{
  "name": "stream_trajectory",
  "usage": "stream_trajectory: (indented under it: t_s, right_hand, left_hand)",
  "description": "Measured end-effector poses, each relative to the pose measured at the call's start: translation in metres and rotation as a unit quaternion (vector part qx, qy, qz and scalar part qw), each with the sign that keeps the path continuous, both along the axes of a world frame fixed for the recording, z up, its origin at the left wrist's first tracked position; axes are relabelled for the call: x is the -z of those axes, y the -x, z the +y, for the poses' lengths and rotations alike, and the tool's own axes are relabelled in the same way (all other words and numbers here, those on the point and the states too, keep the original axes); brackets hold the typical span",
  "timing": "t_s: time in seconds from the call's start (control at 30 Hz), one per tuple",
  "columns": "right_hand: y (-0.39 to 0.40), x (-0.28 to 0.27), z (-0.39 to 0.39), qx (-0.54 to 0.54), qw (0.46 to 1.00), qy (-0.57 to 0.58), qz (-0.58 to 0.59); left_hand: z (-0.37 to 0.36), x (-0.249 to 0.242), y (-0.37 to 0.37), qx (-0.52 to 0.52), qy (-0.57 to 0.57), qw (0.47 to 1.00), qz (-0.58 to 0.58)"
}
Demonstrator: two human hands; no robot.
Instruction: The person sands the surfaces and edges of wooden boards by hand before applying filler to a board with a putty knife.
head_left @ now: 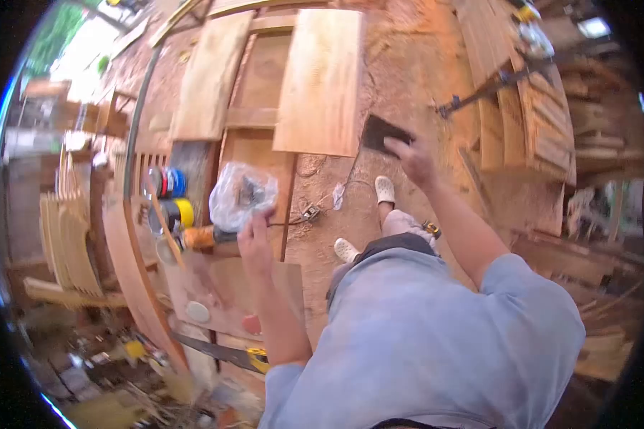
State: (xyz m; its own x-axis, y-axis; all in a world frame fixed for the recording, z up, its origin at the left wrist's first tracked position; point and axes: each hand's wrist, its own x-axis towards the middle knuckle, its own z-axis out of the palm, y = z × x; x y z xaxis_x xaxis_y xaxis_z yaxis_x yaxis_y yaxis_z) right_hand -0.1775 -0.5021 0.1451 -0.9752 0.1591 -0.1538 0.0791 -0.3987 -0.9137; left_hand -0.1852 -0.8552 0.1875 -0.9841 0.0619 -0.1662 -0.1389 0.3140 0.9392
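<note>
My right hand grips a dark, flat rectangular piece by its edge, thumb and fingers closed on it. It is held out past the corner of a pale wooden board. My left hand is over the workbench, its fingers closed at the lower right edge of a clear plastic bag. Something grey shows inside the bag. Left of that hand lies an orange and black tool, partly blurred.
Cans, one with a blue band and one with a yellow band, stand left of the bag. A handsaw lies near my left forearm, with a white disc and a red disc above it. Stacked timber lines the right.
</note>
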Motion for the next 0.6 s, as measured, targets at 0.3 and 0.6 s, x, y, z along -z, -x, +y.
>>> stream_trajectory:
  t_s: [0.3, 0.6]
  right_hand:
    - [0.043, 0.066, -0.038, 0.216, 0.897, -0.382, 0.063]
    - [-0.013, 0.106, -0.041, -0.044, 0.769, -0.637, 0.01]
  left_hand:
    - [0.121, 0.06, 0.236, 0.139, 0.289, 0.933, 0.16]
    - [0.146, 0.065, 0.233, 0.175, 0.482, 0.852, 0.107]
